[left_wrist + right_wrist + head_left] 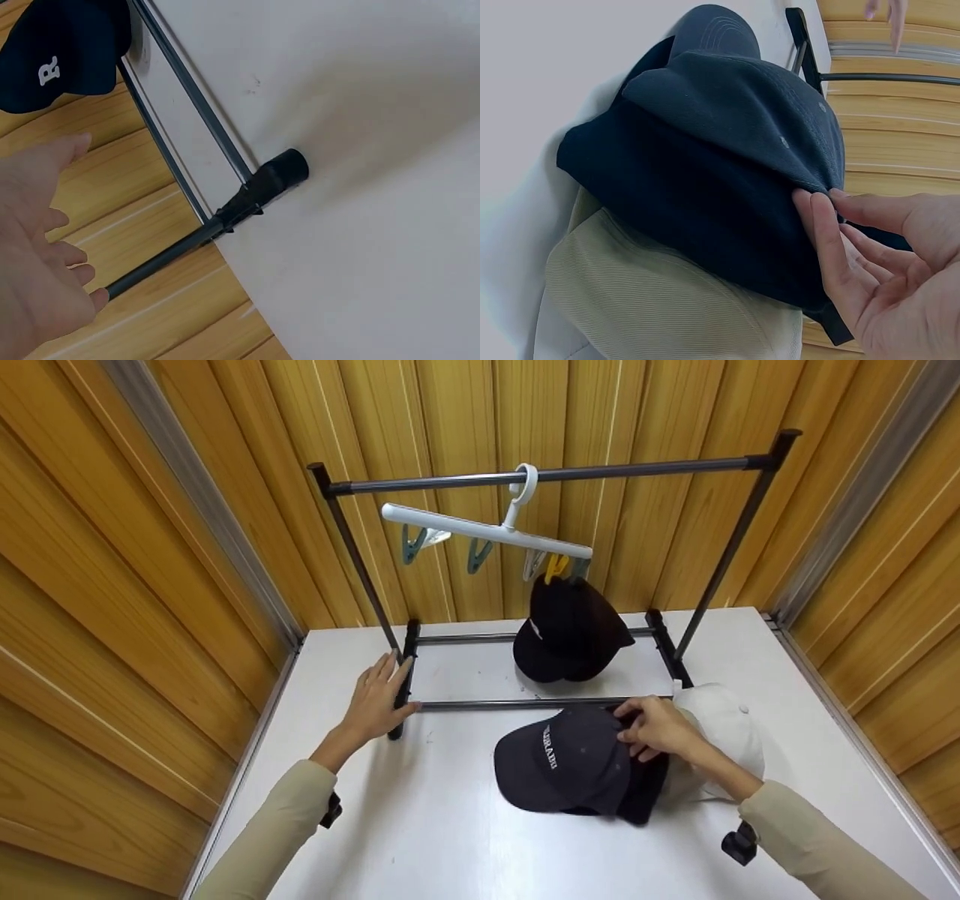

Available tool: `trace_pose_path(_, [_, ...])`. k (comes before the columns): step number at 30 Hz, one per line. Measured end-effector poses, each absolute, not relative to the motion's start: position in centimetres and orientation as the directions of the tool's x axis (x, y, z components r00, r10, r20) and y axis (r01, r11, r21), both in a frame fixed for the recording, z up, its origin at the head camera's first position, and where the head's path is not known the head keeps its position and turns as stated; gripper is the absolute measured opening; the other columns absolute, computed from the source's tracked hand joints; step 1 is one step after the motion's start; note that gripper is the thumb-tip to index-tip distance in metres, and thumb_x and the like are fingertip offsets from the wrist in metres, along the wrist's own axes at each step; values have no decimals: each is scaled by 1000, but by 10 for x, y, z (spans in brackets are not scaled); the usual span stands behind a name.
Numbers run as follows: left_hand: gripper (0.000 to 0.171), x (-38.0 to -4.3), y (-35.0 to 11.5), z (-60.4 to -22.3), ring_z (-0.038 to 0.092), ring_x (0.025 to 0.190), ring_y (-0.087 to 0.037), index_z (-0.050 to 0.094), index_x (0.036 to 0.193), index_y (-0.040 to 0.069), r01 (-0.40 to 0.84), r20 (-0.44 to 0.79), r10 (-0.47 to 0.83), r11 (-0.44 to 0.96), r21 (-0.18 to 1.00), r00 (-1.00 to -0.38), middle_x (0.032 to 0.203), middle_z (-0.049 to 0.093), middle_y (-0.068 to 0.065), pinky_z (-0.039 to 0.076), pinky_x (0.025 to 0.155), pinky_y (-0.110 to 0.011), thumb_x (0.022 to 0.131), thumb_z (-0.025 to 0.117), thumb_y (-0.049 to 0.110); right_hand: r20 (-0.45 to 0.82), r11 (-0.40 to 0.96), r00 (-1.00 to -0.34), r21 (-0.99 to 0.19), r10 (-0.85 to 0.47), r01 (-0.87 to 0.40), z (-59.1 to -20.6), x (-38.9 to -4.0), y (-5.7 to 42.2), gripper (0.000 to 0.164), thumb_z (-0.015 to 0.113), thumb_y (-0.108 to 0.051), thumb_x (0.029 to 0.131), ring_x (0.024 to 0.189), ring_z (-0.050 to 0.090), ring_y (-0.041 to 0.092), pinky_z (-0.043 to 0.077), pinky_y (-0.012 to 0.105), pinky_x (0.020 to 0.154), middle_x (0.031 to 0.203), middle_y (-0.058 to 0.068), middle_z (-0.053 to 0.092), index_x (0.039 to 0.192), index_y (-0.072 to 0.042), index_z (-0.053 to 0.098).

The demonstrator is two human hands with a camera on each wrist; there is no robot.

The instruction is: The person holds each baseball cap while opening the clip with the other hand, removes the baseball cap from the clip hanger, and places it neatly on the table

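Observation:
My right hand [654,727] pinches the back edge of a dark navy cap [574,757] with white lettering, between thumb and fingers. A black cap [682,202] sits nested against it, with a beige cap [660,292] behind that in the right wrist view. At the right end of this row is a white cap [724,724]. Fingers spread, my left hand [375,701] is by the foot of the rack's left post, holding nothing. Another black cap [564,634], with a white letter R in the left wrist view, hangs from a yellow clip [556,567].
A dark metal rack [637,471] stands at the back of the white table [450,825]. From its bar hangs a tilted white hanger [480,529], lower at the right, with several clips. Wood-patterned walls [457,405] enclose the table's back and sides.

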State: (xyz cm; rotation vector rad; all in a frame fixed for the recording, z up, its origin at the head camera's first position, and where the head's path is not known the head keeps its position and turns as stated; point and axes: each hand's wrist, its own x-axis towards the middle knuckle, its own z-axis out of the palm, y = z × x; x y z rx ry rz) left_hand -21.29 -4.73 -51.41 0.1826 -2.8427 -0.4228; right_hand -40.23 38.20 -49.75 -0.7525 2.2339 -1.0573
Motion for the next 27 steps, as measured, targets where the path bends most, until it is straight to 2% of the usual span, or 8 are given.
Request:
trace_pose_path(6, [80,-241,-23,-498,26,154,-44,38,157,5,-9,194,-63,963,270,-979,165,27,-26,23,123,-64,93,75,34,-245,541,-695,-806,-675,-241,-495,-403,387,42,71,5,89,61,72,18,62,36,55,78,16,73,128,13,58])
trace_pose_path(17, [77,-273,9,-475,29,155,-40,38,158,6,94,172,66,983,161,-983,165,31,-24,27,121,-65,96,71,37,-241,525,-686,-817,-686,-239,-496,-405,385,39,72,3,88,63,72,18,62,36,55,77,12,73,125,12,60])
trace_pose_path(24, [64,-296,25,-458,34,152,-37,50,148,0,98,162,82,991,88,-983,161,40,-22,28,123,-57,99,67,35,-169,534,-696,-771,-698,-348,-489,-415,384,29,70,-4,92,63,74,22,60,32,54,78,16,76,117,9,66])
trace_pose_path(27, [59,-307,33,-452,39,149,-37,54,144,0,126,169,116,991,50,-979,157,46,-22,31,122,-55,98,67,35,-151,536,-702,-760,-696,-368,-485,-419,382,26,68,-7,94,62,74,22,59,31,53,79,16,77,115,8,67])
